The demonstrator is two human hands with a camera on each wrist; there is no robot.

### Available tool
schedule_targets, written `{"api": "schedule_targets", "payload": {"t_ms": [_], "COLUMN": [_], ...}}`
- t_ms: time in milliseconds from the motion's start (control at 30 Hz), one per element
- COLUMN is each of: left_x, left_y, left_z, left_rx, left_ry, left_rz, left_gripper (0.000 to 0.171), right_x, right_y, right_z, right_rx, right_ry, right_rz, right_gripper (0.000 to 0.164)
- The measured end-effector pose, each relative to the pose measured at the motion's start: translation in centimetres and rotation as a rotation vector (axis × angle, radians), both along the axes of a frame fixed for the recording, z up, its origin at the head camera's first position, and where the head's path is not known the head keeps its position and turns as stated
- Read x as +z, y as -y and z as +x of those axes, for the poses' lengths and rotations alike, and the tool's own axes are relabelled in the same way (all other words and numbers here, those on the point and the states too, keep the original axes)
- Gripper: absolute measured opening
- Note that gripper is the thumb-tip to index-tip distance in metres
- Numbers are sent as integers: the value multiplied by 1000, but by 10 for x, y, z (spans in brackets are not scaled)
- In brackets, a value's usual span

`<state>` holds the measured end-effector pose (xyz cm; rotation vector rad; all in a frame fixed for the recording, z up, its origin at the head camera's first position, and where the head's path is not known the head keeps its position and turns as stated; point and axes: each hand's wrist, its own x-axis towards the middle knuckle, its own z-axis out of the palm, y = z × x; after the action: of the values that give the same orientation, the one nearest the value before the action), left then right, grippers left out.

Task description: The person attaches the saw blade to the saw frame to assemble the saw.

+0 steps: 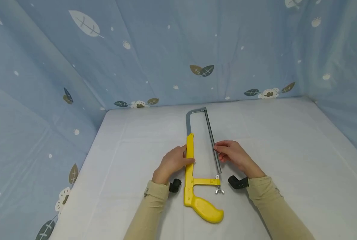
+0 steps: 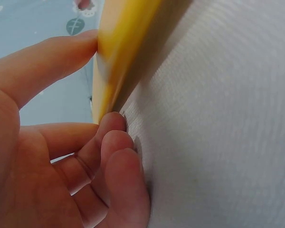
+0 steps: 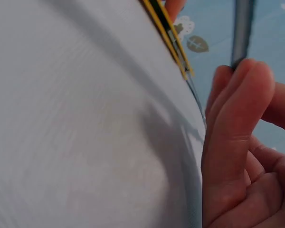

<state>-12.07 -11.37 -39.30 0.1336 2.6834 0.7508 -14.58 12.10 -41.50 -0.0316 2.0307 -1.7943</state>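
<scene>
A hacksaw with a yellow handle and frame [image 1: 189,146] lies lengthwise in the middle of the table. My left hand [image 1: 173,161] grips the yellow bar, thumb on top and fingers at its far side; the left wrist view shows the fingertips against the cloth. With thumb and fingers, my right hand [image 1: 233,155] pinches the grey saw blade [image 1: 209,128]. The blade's far end meets the tip of the grey bow [image 1: 188,121]. Its near end lies beside the small metal holder on the yellow crossbar [image 1: 205,181], apart from it or barely touching; I cannot tell which. Below hangs a wing nut [image 1: 219,190].
A white cloth covers the table [image 1: 130,166]. Blue curtains [image 1: 154,50] with a leaf print hang behind it and along both sides. Black wrist devices [image 1: 238,182] sit at both cuffs, close to the saw.
</scene>
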Motion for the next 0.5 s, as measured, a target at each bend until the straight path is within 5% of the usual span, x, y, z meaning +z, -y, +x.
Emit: {"api": "schedule_targets", "payload": {"t_ms": [500], "left_x": [-2], "left_y": [-2], "left_z": [-2], "left_rx": [6], "left_ry": [17], "left_rz": [-37], "left_gripper": [66], "right_x": [-8], "right_y": [3], "right_z": [-1], "right_rx": [126], "right_ry": [-93], "right_rz": [254], "right_gripper": [31]}}
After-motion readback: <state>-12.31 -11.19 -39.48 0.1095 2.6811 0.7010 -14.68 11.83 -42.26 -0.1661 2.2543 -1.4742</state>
